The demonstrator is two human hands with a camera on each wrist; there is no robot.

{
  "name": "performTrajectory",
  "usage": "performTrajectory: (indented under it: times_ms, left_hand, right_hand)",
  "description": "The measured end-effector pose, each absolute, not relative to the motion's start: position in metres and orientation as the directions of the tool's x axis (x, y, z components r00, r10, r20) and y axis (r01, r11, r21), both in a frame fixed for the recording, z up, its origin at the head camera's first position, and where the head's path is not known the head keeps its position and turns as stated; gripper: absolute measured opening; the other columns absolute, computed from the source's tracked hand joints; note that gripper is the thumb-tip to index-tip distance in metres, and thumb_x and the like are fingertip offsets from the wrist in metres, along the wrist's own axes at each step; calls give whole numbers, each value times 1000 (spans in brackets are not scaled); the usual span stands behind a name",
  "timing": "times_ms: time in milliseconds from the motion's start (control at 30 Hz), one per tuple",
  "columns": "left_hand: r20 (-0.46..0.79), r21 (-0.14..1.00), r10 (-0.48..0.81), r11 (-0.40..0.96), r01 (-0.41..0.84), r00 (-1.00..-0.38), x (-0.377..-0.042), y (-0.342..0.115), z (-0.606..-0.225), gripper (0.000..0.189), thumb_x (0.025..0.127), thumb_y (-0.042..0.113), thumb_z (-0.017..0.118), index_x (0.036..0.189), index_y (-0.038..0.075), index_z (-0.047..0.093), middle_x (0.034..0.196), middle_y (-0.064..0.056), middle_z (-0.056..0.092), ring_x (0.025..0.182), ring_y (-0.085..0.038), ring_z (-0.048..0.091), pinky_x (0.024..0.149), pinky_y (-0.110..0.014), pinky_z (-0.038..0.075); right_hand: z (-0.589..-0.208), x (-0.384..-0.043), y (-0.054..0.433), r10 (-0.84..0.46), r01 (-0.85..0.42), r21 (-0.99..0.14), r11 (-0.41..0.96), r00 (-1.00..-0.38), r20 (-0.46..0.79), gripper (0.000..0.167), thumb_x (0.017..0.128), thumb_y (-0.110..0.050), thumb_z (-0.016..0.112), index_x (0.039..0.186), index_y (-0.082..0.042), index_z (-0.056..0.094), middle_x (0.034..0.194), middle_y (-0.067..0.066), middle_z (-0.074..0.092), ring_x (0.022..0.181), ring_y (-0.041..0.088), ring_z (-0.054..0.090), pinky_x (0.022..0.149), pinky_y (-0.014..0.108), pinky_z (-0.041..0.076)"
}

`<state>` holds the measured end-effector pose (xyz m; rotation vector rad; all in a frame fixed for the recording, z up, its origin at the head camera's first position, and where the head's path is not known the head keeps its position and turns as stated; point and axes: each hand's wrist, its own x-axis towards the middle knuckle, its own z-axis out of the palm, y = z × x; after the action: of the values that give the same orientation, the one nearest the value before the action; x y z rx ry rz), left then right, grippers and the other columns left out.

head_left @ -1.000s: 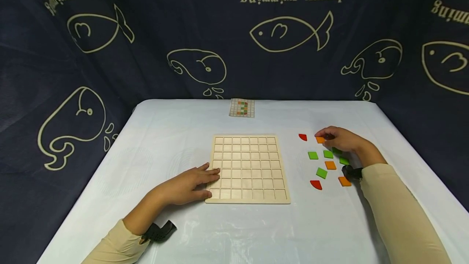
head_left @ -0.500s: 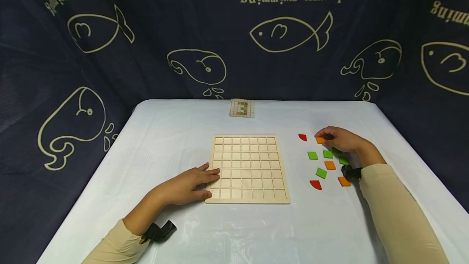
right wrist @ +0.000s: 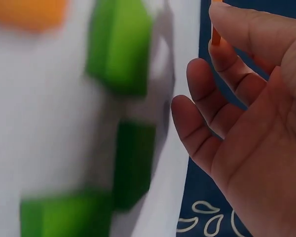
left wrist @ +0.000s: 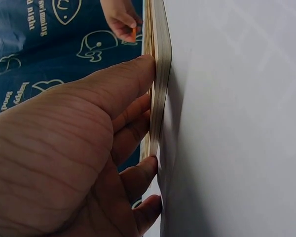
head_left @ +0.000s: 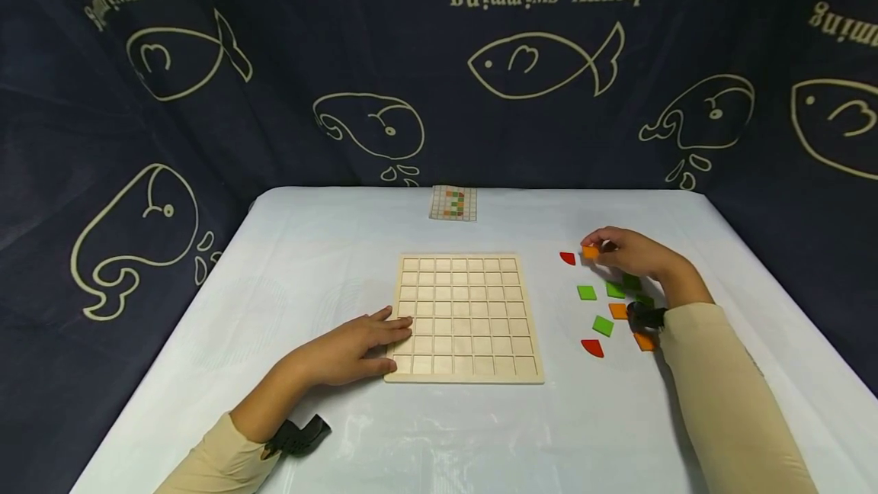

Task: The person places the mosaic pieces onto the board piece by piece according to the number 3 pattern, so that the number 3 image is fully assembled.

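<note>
My right hand pinches an orange square tile between thumb and fingertips, at the right side of the table. In the right wrist view the orange tile shows edge-on between thumb and finger, raised off the white surface. My left hand rests with spread fingers on the left edge of a wooden grid board. Seen from the left wrist, the thumb and fingertips touch the rim of that board. The board's squares hold no tiles.
Right of the board lie green tiles, orange tiles and red quarter-round pieces; the right wrist covers some. A card with a coloured grid pattern lies at the table's far edge. A dark fish-print cloth hangs behind.
My right hand has lifted the orange tile and moved slightly left and away from me, its wrist now over other tiles. My left hand has stayed on the board.
</note>
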<state>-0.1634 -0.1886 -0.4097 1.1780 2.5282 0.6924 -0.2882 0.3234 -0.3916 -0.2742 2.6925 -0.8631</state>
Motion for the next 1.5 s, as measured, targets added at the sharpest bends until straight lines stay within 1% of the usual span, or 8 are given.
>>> performTrajectory:
  times_ms: [300, 533, 667, 733, 900, 1000, 1267, 1500]
  left_hand:
    - [-29, 513, 771, 558, 652, -636, -163, -188, -409, 55, 96, 27, 66, 144, 3, 51, 153, -8, 43, 145, -40, 26, 112, -59, 26]
    - [-28, 505, 774, 557, 659, -633, -164, -188, -410, 55, 96, 26, 66, 144, 3, 51, 153, -9, 42, 145, -40, 25, 112, -59, 26]
    - [-30, 491, 773, 564, 665, -633, -164, -187, -409, 55, 96, 24, 66, 144, 3, 51, 153, -10, 43, 145, -40, 25, 112, -59, 26]
    - [-30, 485, 772, 567, 666, -635, -164, -187, -408, 55, 96, 24, 67, 144, 3, 52, 152, -10, 43, 145, -40, 26, 112, -59, 26]
    - [-27, 474, 768, 573, 669, -639, -163, -187, -408, 55, 95, 24, 68, 143, 3, 53, 152, -9, 44, 145, -40, 27, 112, -59, 27]
    - [-29, 477, 764, 577, 663, -644, -162, -188, -408, 55, 94, 24, 68, 143, 3, 53, 152, -9, 44, 145, -40, 27, 112, -59, 27]
    - [-28, 477, 761, 580, 661, -648, -163, -189, -411, 55, 94, 25, 69, 143, 5, 54, 152, -8, 44, 145, -40, 27, 111, -59, 29]
    - [-23, 468, 761, 581, 666, -648, -163, -188, -412, 55, 94, 26, 69, 143, 6, 54, 152, -7, 44, 145, -38, 27, 111, -58, 29]
  right_hand:
    - [-387, -295, 295, -338, -181, -635, 751, -931, -134, 34, 95, -1, 56, 129, -5, 60, 115, 14, 57, 99, 30, 49, 83, 38, 44]
    - [-388, -300, 270, -398, -216, -696, 685, -911, -108, 34, 94, 0, 58, 128, -1, 59, 108, 16, 57, 88, 29, 54, 75, 37, 47]
    - [-390, -303, 259, -413, -234, -697, 678, -905, -98, 33, 95, -3, 60, 128, -4, 61, 111, 15, 58, 91, 28, 52, 72, 35, 46]
    - [-391, -305, 254, -427, -255, -697, 671, -901, -81, 33, 95, -3, 60, 128, -4, 61, 113, 14, 58, 96, 28, 51, 75, 36, 46]
    - [-369, -289, 228, -476, -290, -734, 614, -878, -51, 33, 94, 4, 58, 127, 5, 59, 117, 23, 58, 105, 35, 50, 86, 43, 42]
    - [-362, -284, 215, -490, -293, -749, 594, -870, -48, 34, 94, 6, 57, 128, 9, 57, 119, 25, 58, 106, 38, 50, 89, 45, 40]
    - [-387, -307, 205, -527, -298, -778, 553, -849, -49, 36, 96, 0, 58, 132, 2, 58, 121, 18, 57, 106, 32, 50, 88, 44, 42]
    - [-392, -308, 191, -539, -301, -783, 544, -841, -51, 36, 96, -4, 60, 131, -3, 60, 119, 13, 58, 105, 29, 52, 89, 43, 44]
